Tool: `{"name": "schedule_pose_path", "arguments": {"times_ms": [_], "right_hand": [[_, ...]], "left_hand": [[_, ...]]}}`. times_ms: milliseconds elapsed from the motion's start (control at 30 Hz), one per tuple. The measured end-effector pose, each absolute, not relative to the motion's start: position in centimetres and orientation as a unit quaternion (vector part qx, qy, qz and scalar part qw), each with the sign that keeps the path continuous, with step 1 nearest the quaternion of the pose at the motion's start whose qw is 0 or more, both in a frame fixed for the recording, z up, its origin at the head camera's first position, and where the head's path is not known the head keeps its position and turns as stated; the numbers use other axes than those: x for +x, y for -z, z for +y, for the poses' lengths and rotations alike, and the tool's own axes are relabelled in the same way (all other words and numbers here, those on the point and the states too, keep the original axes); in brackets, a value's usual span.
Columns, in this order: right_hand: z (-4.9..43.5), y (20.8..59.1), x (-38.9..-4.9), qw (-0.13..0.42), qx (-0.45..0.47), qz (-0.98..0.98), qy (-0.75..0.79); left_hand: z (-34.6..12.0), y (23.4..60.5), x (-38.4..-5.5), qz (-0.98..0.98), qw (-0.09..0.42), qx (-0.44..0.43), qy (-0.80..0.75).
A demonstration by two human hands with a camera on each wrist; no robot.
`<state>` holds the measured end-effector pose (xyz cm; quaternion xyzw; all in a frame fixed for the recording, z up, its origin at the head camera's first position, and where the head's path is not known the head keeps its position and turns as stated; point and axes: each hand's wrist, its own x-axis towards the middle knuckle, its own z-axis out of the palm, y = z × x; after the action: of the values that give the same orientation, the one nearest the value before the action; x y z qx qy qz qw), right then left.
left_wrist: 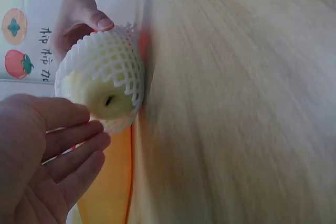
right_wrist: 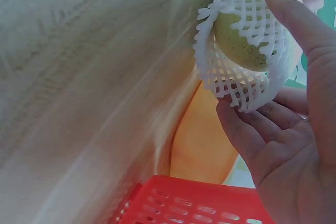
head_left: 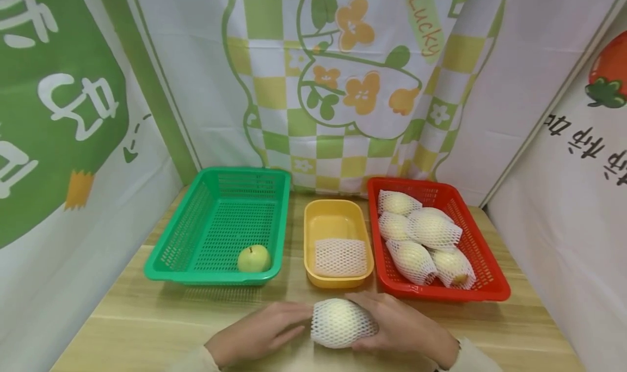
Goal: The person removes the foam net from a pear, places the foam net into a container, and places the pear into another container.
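Note:
A yellow-green apple point(head_left: 339, 323) in a white foam net sits between the two hands above the front of the table. My right hand point(head_left: 399, 324) holds it from the right, thumb on one side and fingers on the other, over the net's loose end. My left hand point(head_left: 266, 328) is at the apple's left side, its fingers extended and close together. In the left wrist view, the fingertips point(left_wrist: 94, 129) are at the net's open end, where the stem hollow shows; whether they touch is hard to tell. The right wrist view shows the net point(right_wrist: 231, 85) flaring past the fruit.
A green basket point(head_left: 166, 276) at the left holds one bare apple point(head_left: 254, 258). In the middle, a yellow tray point(head_left: 334, 208) contains flat foam netting point(head_left: 340, 257). The red basket point(head_left: 490, 252) at the right holds several netted apples point(head_left: 413, 260). Cloth walls surround the wooden table point(head_left: 122, 328).

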<state>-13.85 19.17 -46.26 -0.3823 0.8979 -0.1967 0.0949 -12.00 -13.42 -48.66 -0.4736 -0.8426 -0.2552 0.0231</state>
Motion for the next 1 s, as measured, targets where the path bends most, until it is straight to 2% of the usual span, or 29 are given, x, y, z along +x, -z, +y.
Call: {"name": "schedule_pose_path", "arguments": {"times_ms": [267,600,1000], "right_hand": [[19.2,47.2,-13.9,0.095,-0.4,0.88,0.239],[18.8,47.3,-14.1,0.075,-0.414,0.879,0.224],[18.6,47.2,-14.3,0.075,-0.43,0.858,0.271]], "left_hand": [[-11.1,49.2,-12.5,-0.842,0.007,-0.454,0.29],[-8.6,49.3,-13.4,-0.855,-0.02,-0.448,0.261],[-8.3,49.3,-13.6,-0.852,-0.01,-0.438,0.286]]}}
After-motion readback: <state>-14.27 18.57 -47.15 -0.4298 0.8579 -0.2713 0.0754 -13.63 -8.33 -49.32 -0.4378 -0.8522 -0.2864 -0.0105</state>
